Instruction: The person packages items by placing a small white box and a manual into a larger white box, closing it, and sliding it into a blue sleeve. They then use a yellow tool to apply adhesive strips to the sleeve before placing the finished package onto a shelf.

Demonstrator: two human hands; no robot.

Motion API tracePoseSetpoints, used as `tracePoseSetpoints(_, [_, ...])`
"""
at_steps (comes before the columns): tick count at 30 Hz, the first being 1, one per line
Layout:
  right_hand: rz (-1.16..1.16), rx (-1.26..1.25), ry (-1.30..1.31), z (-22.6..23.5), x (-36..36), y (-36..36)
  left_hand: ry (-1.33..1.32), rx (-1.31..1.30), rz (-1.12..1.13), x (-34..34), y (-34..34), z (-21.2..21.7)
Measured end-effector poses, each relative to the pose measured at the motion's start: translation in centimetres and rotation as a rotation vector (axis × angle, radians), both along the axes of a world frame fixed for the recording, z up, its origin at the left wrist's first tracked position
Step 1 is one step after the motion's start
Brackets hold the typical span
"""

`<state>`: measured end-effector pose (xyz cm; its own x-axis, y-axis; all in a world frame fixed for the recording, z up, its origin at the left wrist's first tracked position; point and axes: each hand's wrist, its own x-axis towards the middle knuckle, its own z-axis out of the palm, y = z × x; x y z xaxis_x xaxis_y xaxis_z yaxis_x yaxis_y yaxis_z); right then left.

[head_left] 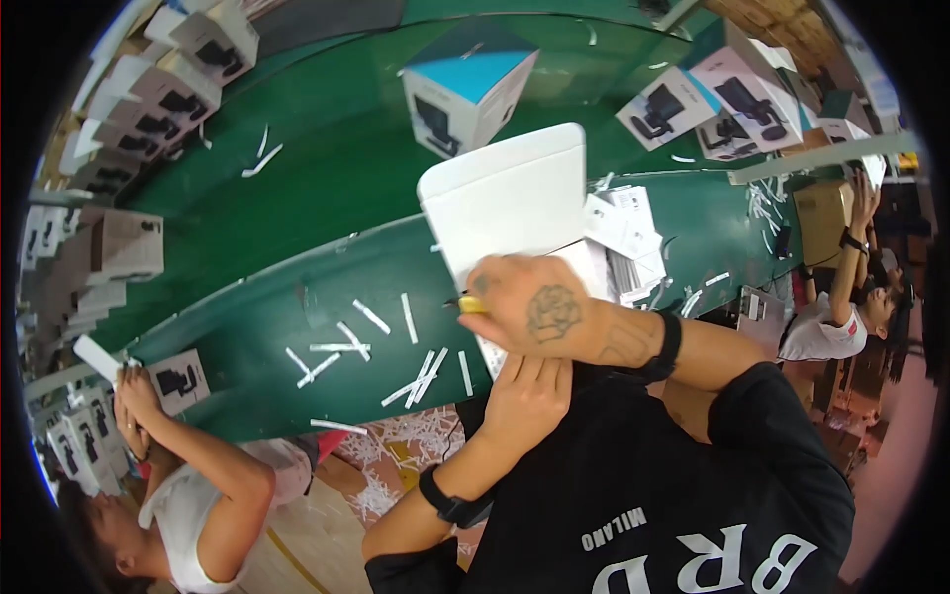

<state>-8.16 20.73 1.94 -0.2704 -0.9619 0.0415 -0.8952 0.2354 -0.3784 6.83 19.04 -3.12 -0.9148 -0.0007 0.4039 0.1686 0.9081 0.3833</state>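
A white cardboard box (510, 198) stands in front of me with its lid flap raised. My right hand (539, 305), tattooed on its back, is closed above the box around a small yellow box cutter (472, 305). The cutter's dark tip points left, and most of its handle is hidden in my fingers. Against the near side of the box, my left hand (527, 398) has its fingers bent and pressed together, gripping the edge. My right hand and forearm cover much of the box's inside.
White paper strips (426, 376) lie scattered on the green table (247, 337). Right of the box sits a pile of white leaflets (628, 238). A blue-topped carton (470, 84) stands beyond, with more cartons (742, 89) at far right. Co-workers stand at left and right.
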Motion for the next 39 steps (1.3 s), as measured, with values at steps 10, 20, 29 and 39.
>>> tracePoseSetpoints(10, [0.017, -0.167, 0.030, -1.5, 0.3, 3.1, -0.063, -0.058, 0.049, -1.0, 4.7, 1.6])
tracePoseSetpoints(20, [0.176, -0.260, -0.585, -0.5, -1.1, 6.0, -0.385, 0.023, 0.085, -0.3, 7.8, 2.4])
tracePoseSetpoints(29, [-0.643, -0.362, -0.340, 0.2, -14.2, 18.0, -0.326, -0.021, 0.136, -1.9, 7.8, 4.0])
tracePoseSetpoints(39, [-0.377, -0.258, -1.163, 5.1, -12.8, 7.8, -0.233, 0.040, 0.089, -2.6, 5.6, 3.7])
